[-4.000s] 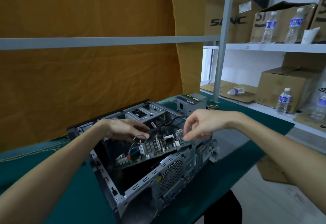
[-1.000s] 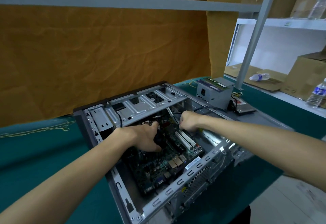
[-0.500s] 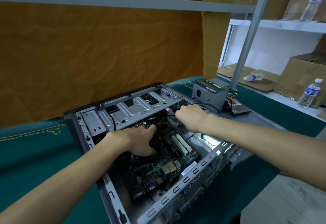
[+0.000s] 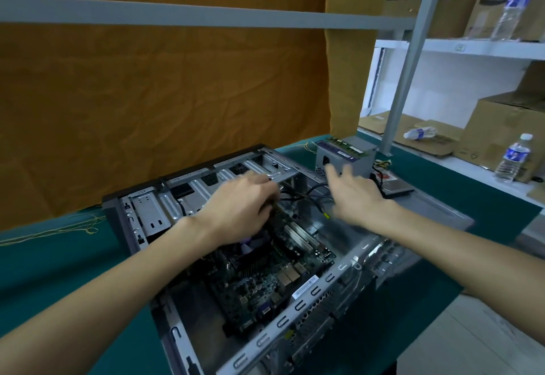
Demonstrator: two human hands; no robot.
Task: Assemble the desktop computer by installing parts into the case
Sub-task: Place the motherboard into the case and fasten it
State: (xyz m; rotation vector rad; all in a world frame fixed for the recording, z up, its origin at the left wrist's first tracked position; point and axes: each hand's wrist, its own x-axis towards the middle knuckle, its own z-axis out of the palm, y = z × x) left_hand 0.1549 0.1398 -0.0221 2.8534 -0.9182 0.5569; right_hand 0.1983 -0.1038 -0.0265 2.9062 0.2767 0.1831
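Observation:
An open grey computer case (image 4: 153, 212) lies on its side on the green table (image 4: 44, 262). A dark motherboard (image 4: 265, 280) sits flat inside it. My left hand (image 4: 241, 206) reaches down over the board's far end, fingers curled near black cables (image 4: 312, 194); motion blur hides what they touch. My right hand (image 4: 351, 194) hovers above the case's far right corner with fingers spread, holding nothing. Beyond it stands a grey power supply (image 4: 348, 159) with a green memory stick (image 4: 348, 144) lying on top.
A flat dark drive (image 4: 395, 188) lies right of the power supply. An orange cloth hangs behind the table. A grey post (image 4: 410, 59) and shelves with cardboard boxes and water bottles (image 4: 511, 159) stand at the right. The table's edge drops off at lower right.
The motherboard, earlier held tilted above the case, now lies inside it. My right hand has lifted out of the case and opened toward the power supply. My left hand shifted further back.

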